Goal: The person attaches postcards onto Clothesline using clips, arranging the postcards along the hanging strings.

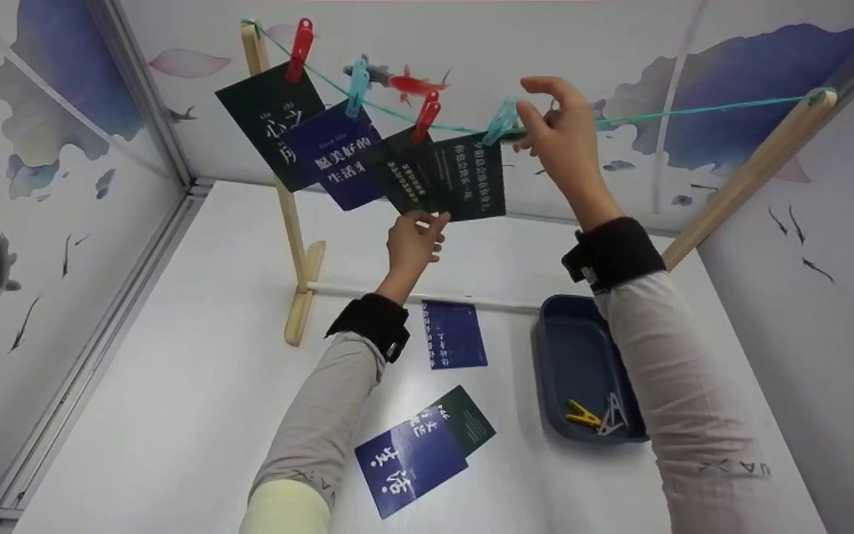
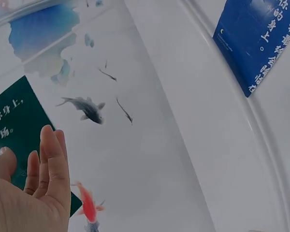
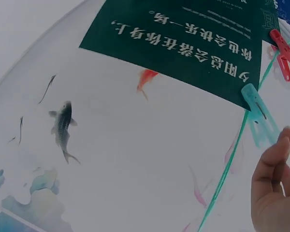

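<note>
On the green line (image 1: pixel 701 111) hangs a dark green card (image 1: pixel 475 178) with white text, its upper right corner under a light-blue clothespin (image 3: pixel 258 113). Beside that clothespin is my right hand (image 1: pixel 564 141), thumb and forefinger spread apart; in the right wrist view the fingertips sit just off the clip's handles. My left hand (image 1: pixel 412 245) is at the card's lower edge. In the left wrist view its thumb and fingers lie apart in front of the green card (image 2: pixel 19 116); whether they touch it I cannot tell.
Further left, a red clothespin (image 1: pixel 299 50), another light-blue clothespin (image 1: pixel 357 87) and a red clothespin (image 1: pixel 425 117) hold overlapping cards. Wooden posts (image 1: pixel 753 174) carry the line. A blue bin (image 1: pixel 575 348) contains yellow and white clothespins. Blue and green cards (image 1: pixel 412 463) lie on the table.
</note>
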Action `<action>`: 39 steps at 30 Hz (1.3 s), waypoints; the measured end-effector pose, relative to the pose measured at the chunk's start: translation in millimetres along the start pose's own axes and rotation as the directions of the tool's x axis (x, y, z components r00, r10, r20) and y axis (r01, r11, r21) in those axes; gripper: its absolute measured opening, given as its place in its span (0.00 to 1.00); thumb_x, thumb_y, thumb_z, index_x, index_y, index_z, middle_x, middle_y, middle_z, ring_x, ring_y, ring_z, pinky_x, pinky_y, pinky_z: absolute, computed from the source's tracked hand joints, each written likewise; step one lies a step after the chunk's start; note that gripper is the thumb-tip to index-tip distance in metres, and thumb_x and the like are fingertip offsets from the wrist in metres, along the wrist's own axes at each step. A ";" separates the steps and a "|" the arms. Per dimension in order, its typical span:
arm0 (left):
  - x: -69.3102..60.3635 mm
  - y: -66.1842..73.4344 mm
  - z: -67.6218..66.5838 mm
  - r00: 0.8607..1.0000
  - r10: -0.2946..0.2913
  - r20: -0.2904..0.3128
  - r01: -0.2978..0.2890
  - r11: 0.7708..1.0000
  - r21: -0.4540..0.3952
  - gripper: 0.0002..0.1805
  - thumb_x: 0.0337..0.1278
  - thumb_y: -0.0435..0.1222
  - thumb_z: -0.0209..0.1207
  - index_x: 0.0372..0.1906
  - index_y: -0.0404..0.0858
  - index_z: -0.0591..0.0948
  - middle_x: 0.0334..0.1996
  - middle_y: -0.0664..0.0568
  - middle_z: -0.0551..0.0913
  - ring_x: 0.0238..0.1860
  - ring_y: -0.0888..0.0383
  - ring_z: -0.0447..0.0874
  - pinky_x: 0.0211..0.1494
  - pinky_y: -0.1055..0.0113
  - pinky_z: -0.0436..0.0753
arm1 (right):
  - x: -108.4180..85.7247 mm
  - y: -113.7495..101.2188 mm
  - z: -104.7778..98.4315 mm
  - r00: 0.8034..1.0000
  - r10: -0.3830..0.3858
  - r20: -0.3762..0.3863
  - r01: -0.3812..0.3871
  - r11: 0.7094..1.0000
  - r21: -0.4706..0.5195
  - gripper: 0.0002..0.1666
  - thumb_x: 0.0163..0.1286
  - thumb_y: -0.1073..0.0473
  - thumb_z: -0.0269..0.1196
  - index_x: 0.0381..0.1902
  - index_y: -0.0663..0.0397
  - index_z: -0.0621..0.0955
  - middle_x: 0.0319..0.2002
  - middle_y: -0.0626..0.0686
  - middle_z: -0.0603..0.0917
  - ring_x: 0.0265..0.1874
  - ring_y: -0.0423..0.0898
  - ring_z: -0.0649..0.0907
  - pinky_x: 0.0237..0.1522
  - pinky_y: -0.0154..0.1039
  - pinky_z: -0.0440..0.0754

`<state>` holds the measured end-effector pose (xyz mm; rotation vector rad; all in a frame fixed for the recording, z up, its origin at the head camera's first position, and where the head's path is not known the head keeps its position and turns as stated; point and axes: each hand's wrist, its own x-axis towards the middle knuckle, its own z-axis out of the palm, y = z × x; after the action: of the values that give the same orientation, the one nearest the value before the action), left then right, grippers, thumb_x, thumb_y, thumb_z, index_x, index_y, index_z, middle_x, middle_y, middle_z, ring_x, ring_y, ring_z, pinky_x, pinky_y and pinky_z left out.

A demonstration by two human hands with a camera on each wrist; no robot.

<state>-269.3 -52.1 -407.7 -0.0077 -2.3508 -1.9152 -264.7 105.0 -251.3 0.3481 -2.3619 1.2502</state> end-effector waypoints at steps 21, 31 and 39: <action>-73.7 -63.3 60.2 0.925 0.119 0.361 -0.193 0.965 0.177 0.17 0.61 0.46 0.57 0.44 0.36 0.78 0.39 0.44 0.84 0.43 0.49 0.82 0.46 0.60 0.79 | -125.6 88.4 -39.4 0.993 0.069 -0.096 -0.064 0.997 0.050 0.08 0.64 0.74 0.55 0.39 0.79 0.75 0.32 0.55 0.78 0.23 0.29 0.77 0.26 0.22 0.75; -129.8 -97.0 94.4 0.844 0.129 0.521 -0.256 0.950 0.179 0.17 0.62 0.44 0.57 0.50 0.37 0.77 0.47 0.39 0.82 0.50 0.44 0.79 0.52 0.56 0.77 | -181.6 189.4 -41.4 0.912 0.281 0.299 -0.246 0.958 -0.150 0.07 0.63 0.72 0.58 0.39 0.72 0.77 0.33 0.65 0.80 0.26 0.34 0.75 0.28 0.25 0.74; -147.3 -111.8 94.3 0.807 0.082 0.585 -0.267 0.934 0.237 0.17 0.63 0.44 0.56 0.52 0.39 0.76 0.48 0.41 0.80 0.51 0.46 0.79 0.53 0.58 0.77 | -233.5 223.5 -35.1 0.641 0.466 0.610 -0.140 0.852 -0.504 0.09 0.58 0.69 0.61 0.38 0.66 0.76 0.34 0.60 0.81 0.34 0.50 0.79 0.38 0.46 0.79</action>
<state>-138.8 26.7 -548.5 -0.8613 -2.8606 -1.5826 -145.2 262.5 -509.4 0.3310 -3.4223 0.7446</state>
